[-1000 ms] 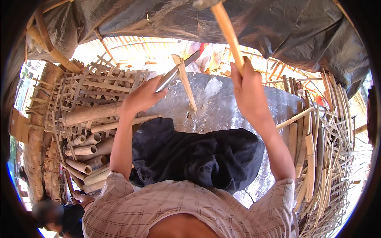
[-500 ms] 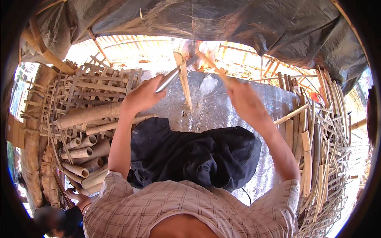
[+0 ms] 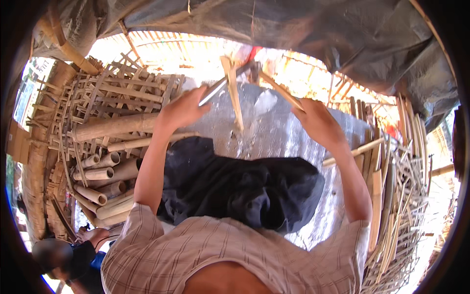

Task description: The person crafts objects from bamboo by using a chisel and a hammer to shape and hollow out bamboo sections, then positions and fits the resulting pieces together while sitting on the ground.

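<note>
Bamboo strip (image 3: 235, 103) stands slightly tilted on the grey sheet (image 3: 276, 132), knife (image 3: 215, 91) crossing its upper part, left hand (image 3: 182, 109) gripping the knife, right hand (image 3: 319, 121) closed around a hammer (image 3: 281, 90): splitting blow, I'd judge, wanting the knife held steady.

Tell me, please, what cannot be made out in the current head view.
All in the head view:
Near end of the blade: hidden inside the left hand.
Handle end of the hammer: hidden by the right hand.
Whether hammer and blade touch: blurred.
Whether the co-worker's hand holds anything: too small.
</note>
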The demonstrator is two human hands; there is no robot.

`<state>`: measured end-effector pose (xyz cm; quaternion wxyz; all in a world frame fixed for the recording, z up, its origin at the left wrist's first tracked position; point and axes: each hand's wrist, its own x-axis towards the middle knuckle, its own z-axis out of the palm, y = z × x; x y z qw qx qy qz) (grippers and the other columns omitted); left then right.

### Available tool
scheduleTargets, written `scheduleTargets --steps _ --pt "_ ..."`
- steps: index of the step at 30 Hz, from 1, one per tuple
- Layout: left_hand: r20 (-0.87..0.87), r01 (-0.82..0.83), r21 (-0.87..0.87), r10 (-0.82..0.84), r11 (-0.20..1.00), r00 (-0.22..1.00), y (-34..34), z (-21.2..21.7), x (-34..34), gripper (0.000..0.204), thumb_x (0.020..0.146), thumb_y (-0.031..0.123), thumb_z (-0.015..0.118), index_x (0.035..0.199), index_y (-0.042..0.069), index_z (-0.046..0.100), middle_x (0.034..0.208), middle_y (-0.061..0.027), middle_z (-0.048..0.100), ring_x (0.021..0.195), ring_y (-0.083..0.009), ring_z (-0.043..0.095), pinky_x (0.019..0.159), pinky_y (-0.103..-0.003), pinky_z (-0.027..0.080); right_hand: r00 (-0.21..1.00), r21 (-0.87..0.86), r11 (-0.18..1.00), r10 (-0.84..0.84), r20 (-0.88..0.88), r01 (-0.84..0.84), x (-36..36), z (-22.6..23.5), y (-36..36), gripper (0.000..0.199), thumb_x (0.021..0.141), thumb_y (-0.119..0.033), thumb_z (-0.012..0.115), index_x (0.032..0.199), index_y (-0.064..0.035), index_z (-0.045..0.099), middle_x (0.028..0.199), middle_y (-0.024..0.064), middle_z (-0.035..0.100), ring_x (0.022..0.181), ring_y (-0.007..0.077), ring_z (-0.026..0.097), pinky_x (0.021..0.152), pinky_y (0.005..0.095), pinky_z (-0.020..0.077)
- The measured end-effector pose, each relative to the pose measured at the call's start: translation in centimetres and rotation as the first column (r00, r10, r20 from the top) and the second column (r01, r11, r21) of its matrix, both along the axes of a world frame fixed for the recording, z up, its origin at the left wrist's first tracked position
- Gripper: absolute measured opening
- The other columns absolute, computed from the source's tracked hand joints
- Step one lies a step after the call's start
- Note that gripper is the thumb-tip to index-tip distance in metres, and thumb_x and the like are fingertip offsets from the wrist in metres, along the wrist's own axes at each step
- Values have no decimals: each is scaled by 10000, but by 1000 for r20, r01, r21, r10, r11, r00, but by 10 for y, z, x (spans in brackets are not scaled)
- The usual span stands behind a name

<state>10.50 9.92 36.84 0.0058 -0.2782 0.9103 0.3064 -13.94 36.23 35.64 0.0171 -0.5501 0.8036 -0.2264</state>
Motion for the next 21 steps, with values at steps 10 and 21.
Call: scheduleTargets --steps 10,21 --pt "11 50 -77 -50 996 999 -4 -14 -10 332 987 252 632 1147 -24 536 1019 -280 637 984 -415 641 862 -474 486 989 -63 990 -123 87 129 26 -14 -10 268 1043 -256 609 1026 6 554 855 287 641 845 545 586 721 558 438" --pt "10 41 -77 -40 996 999 -7 -13 -3 357 972 234 648 1208 -13 541 1036 -291 652 966 -427 646 849 -492 484 933 -286 903 -245 265 319 56 31 -32 191 1040 -117 593 1037 65 535 708 304 613 655 483 640 567 523 466"
